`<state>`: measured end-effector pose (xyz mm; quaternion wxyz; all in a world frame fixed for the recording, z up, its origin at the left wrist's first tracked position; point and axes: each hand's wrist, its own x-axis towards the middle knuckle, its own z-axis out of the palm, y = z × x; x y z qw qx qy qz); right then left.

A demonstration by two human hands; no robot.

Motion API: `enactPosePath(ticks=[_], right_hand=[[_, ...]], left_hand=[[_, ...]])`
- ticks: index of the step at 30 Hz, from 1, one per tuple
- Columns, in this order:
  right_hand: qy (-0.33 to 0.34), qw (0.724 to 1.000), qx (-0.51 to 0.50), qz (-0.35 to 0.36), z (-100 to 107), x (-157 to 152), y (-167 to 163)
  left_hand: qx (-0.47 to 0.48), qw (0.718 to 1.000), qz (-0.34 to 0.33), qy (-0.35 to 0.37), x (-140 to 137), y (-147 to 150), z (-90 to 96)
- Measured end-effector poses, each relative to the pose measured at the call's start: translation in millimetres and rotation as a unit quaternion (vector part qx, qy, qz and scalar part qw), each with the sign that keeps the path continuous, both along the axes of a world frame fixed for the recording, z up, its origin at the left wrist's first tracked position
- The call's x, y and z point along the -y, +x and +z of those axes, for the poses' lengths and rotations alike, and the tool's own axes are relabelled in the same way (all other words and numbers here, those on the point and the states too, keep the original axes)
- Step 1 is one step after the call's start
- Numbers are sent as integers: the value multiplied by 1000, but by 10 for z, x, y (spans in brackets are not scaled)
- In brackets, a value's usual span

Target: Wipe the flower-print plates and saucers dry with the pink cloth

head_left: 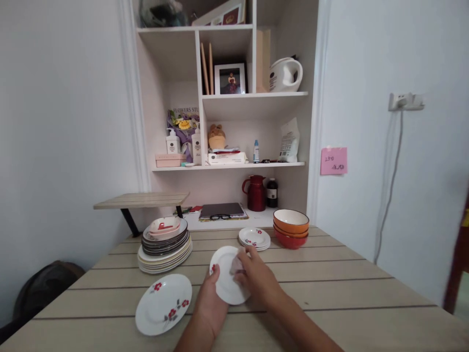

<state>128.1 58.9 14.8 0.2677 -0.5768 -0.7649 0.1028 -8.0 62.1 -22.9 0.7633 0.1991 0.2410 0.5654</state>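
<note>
Over the tabletop, the left hand grips a small plate, thumb on its left rim. Fingers of the right hand pinch a pale wad over its upper right.

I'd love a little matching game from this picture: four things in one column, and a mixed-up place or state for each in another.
Column one:
1. Left hand
2. Orange and red bowls
3. Red jug
4. Pink note

Column two:
A. Stacked on the table
B. Stuck to the wall
C. Holding a small plate
D. Beside a dark bottle

Right pairs: 1-C, 2-A, 3-D, 4-B
</note>
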Motion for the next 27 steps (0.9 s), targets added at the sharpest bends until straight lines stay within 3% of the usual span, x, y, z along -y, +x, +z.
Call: enactPosePath(ticks=[2, 6, 10, 13, 16, 19, 27], right_hand=[[-17, 1000, 15, 6, -53, -41, 106], [5, 996, -6, 91, -125, 45, 62], [5, 991, 41, 130, -70, 207, -172], [7, 988, -4, 156, -5, 222, -229], [38, 987, -89, 128, 38, 153, -155], [48, 989, -130, 55, 73, 87, -45], [33, 997, 66, -27, 180, 186, -33]], left_hand=[[8, 1000, 20, -5, -22, -32, -1], [9, 999, 45, -5, -48, -117, 1], [-27, 999, 15, -21, 10, -143, 51], [-31, 999, -21, -22, 60, -94, 84], [-15, 1000, -22, 11, 84, -26, 92], [-18, 999, -20, 21, 100, 17, 97], [-7, 999, -25, 23, 111, -2, 123]])
